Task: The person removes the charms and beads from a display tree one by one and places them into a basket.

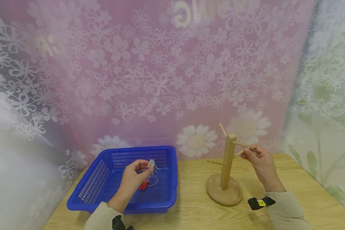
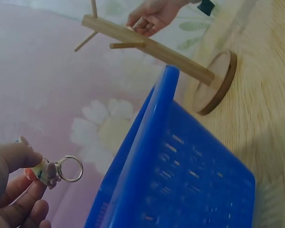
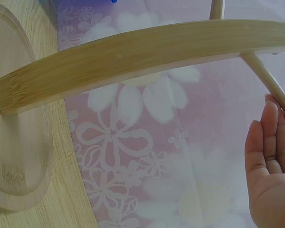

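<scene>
My left hand (image 1: 129,180) is over the blue plastic basket (image 1: 173,199), pinching a keychain (image 2: 50,175) between thumb and fingers. A small pale figure charm hangs on it, with a metal split ring (image 2: 82,170) sticking out past the fingertips. To the right, a wooden peg stand (image 1: 227,166) rises upright from its round base. At its right side my right hand (image 1: 261,163) holds the end of a peg (image 3: 268,80) with thumb and fingertips. In the right wrist view the thumb is out of sight.
Inside the basket lies a red item (image 1: 144,184) with a thin braided loop. Several pegs branch off the stand's post, one pointing left (image 1: 215,162). Both stand and basket rest on a wood-grain table (image 1: 192,191), before a flowered pink curtain (image 1: 161,80).
</scene>
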A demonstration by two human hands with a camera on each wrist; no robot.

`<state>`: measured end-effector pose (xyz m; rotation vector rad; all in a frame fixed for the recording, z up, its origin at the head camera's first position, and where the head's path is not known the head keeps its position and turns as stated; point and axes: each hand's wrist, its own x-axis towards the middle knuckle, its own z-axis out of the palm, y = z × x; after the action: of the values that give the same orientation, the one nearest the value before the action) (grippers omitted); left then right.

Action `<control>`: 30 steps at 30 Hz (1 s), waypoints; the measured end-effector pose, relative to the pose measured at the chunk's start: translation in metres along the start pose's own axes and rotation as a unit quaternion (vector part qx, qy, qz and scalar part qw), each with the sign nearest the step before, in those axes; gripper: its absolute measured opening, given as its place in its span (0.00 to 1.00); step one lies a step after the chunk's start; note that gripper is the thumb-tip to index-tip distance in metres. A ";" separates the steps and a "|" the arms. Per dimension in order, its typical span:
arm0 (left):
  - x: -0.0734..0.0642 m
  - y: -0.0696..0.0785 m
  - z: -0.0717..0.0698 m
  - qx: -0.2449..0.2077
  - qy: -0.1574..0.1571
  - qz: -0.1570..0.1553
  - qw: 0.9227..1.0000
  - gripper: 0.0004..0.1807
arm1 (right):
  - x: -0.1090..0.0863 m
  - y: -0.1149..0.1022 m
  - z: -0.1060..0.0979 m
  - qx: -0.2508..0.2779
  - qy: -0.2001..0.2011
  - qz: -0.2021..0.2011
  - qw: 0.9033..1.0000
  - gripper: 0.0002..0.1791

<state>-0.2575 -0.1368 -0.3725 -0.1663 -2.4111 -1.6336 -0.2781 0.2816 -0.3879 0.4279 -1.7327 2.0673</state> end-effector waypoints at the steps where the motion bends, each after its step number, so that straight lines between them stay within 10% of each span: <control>1: 0.000 -0.001 -0.002 0.005 -0.001 -0.002 1.000 0.12 | 0.000 0.001 0.000 0.001 -0.001 0.000 1.000 0.06; 30: 0.036 -0.027 -0.049 0.075 -0.055 -0.062 0.994 0.12 | 0.001 0.000 -0.001 -0.011 0.002 0.004 1.000 0.03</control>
<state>-0.2925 -0.1938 -0.3708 -0.0852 -2.6658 -1.5207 -0.2789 0.2826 -0.3877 0.4116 -1.7559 2.0521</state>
